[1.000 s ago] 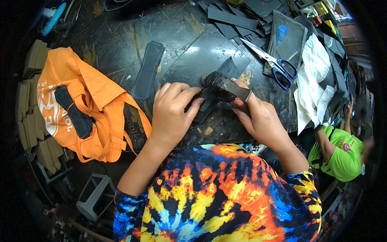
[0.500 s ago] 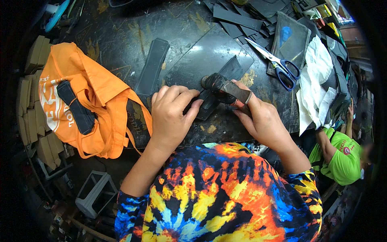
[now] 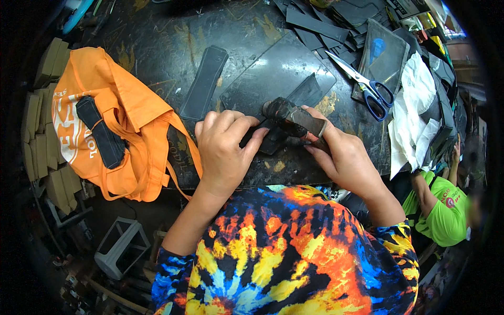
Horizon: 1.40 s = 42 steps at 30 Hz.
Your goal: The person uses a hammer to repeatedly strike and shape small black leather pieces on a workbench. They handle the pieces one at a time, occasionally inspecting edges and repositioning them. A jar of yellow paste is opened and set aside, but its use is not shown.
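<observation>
My right hand (image 3: pixel 347 157) is closed round the handle of a hammer (image 3: pixel 298 122). Its dark head lies over a folded black strip of leather-like material (image 3: pixel 272 140), hiding part of it; whether the two touch I cannot tell. With thumb and fingers my left hand (image 3: pixel 227 144) pinches the left end of that strip, close to the hammer's round face. Beneath the far part of the work lies a smooth dark sheet (image 3: pixel 278 65), and another black piece (image 3: pixel 307 90) stands out beyond the hammer head. A flat black stitched piece (image 3: pixel 205 81) rests left of the sheet.
An orange cloth bag (image 3: pixel 134 126) with a bundle of black pieces (image 3: pixel 102 131) covers the table's left. Blue-handled scissors (image 3: pixel 367 89), white crumpled paper (image 3: pixel 412 115) and stacked black offcuts (image 3: pixel 320 29) lie to the right and far right. A person in green (image 3: pixel 441 210) is beyond the right edge.
The view has shifted slightly, so the table items sit a little differently in the picture. Both hands keep their grips; the hammer has barely moved over the strip.
</observation>
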Tool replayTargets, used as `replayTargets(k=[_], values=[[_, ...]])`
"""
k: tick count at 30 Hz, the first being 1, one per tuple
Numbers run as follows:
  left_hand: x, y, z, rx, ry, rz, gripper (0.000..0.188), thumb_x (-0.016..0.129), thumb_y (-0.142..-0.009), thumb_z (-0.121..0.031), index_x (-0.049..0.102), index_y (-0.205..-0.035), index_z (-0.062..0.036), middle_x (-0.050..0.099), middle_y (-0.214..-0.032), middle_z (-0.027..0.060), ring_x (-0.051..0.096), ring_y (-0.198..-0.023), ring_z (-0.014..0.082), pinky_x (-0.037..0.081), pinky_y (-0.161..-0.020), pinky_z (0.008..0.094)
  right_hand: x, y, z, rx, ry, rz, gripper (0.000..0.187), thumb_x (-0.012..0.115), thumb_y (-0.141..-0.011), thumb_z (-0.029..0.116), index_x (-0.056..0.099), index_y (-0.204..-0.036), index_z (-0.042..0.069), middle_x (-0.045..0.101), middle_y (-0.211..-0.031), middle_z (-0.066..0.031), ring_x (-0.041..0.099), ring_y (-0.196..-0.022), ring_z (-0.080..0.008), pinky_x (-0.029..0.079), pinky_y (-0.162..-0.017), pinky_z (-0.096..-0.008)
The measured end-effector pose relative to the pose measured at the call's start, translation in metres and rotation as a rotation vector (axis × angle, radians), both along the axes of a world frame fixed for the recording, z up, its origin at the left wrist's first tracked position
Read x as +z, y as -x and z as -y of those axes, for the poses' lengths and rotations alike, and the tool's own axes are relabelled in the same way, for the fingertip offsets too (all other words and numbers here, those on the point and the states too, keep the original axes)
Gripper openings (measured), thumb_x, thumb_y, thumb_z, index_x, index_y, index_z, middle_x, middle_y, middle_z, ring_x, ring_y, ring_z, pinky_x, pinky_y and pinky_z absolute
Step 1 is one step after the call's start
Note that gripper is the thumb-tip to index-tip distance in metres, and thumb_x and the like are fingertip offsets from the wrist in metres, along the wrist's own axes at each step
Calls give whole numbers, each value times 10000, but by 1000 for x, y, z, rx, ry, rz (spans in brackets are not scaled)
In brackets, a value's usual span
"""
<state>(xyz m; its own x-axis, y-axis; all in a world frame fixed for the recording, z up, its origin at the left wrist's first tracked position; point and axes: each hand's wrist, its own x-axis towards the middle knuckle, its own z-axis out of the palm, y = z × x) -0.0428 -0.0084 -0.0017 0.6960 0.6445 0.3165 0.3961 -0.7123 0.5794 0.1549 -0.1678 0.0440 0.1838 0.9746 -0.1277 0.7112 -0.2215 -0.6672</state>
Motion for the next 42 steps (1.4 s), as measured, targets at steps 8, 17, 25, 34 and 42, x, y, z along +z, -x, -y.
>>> replayTargets(k=[8,17,25,34,42], values=[[-3,2,1,10,-30,-4,198,891,-780,-211,754,-898,-130,681,-924,-18,595,-880,232,394,-794,397,1,5,-3,32,-20,16,763,738,-922,78,395,-1601,134,736,-1089,-143,733,-950,-389,579,-779,-459],[-2,4,1,17,-35,-13,201,894,-772,-204,742,-881,-131,684,-917,-14,592,-873,237,383,-797,402,6,5,-3,43,-5,-46,774,735,-924,85,380,-1610,133,733,-1073,-149,729,-942,-397,591,-793,-462],[-4,5,2,16,-44,-7,196,888,-762,-186,740,-879,-133,678,-917,-13,592,-880,234,377,-798,400,4,10,-6,53,13,-7,763,728,-928,97,376,-1604,112,733,-1072,-182,728,-943,-411,592,-779,-487],[5,16,23,-112,-64,-65,275,854,-838,-259,793,-1074,-132,603,-832,17,563,-817,236,361,-758,397,3,5,-10,83,5,36,745,725,-924,89,388,-1588,103,739,-1085,-179,732,-958,-418,592,-781,-494],[5,20,28,-124,-44,-147,350,803,-886,-295,787,-1202,-145,546,-786,17,543,-780,228,351,-748,413,6,3,-13,56,-98,-53,719,748,-923,109,440,-1572,125,739,-1062,-197,735,-956,-422,595,-795,-476]])
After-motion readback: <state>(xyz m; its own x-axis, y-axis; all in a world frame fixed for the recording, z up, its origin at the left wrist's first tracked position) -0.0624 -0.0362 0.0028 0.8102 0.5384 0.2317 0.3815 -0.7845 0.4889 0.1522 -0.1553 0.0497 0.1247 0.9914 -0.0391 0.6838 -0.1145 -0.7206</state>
